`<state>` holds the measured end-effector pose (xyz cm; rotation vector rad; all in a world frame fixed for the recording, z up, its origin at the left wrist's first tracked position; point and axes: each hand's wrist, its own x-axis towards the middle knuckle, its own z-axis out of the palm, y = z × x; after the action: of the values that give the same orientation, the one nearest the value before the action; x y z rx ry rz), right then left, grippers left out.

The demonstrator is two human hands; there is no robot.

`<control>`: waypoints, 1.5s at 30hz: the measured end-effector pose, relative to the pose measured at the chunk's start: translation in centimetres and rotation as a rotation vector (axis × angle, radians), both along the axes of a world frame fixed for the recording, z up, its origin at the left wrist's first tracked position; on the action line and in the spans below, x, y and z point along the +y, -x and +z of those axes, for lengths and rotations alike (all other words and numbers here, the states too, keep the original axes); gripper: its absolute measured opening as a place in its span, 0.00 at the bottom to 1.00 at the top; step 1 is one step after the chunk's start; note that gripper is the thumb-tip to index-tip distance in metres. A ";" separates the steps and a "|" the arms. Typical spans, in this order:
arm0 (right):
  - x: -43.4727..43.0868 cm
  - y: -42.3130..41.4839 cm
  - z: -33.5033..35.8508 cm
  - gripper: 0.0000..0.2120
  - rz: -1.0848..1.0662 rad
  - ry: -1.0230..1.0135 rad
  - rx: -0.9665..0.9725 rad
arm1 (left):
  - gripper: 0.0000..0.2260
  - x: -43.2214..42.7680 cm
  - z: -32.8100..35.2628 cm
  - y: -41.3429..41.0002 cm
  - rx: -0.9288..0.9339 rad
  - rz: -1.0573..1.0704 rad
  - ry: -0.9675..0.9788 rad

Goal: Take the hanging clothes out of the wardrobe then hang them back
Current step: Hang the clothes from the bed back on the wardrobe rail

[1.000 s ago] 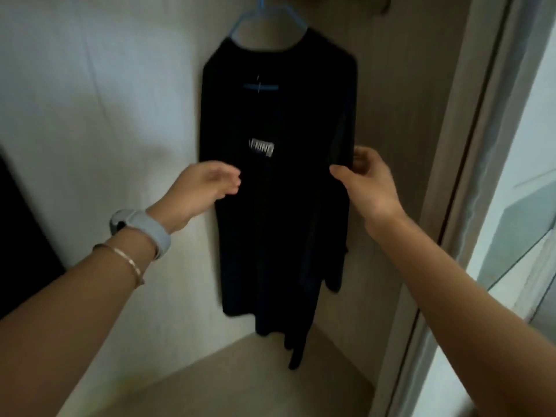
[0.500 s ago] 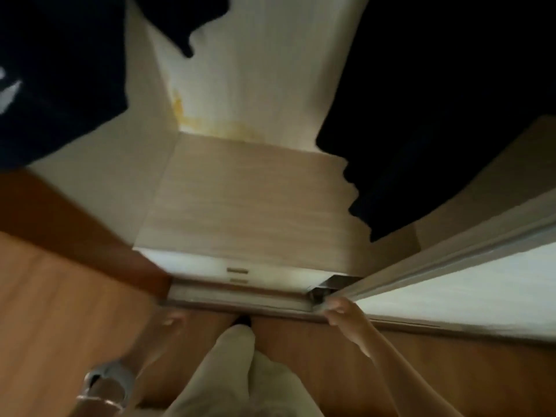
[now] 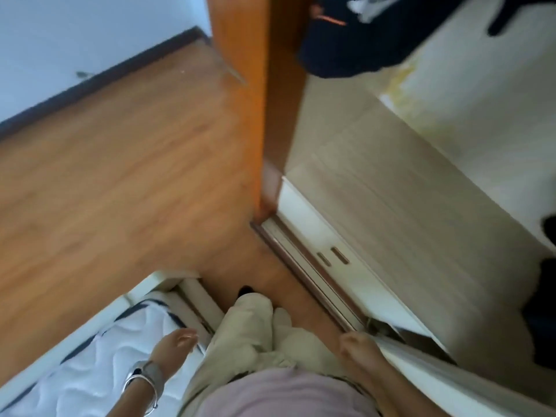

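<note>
Stands at wardrobe, left hand loose and empty by bed — right hand at door edge, grasp unclear; dark clothes inside.

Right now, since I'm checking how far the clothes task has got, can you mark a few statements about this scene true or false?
1. Both hands hold a garment. False: the left hand hangs free by the mattress, and the right hand is at the edge of the white sliding door.
2. A dark garment hangs inside the wardrobe. True.
3. The left wrist wears a watch and a bracelet. True.
4. The room floor is grey carpet. False: the floor is brown wood.
</note>
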<state>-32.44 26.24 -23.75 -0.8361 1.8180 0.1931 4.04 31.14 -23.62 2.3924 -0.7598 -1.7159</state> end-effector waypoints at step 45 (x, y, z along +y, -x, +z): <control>-35.8 -66.5 2.4 0.13 1.377 0.076 -0.032 | 0.12 -3.6 -0.2 -33.5 -0.062 1.504 0.043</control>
<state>34.08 -9.56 -21.36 -1.9989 0.9304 0.9562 37.54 27.58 -23.78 1.8930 0.8532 -0.8728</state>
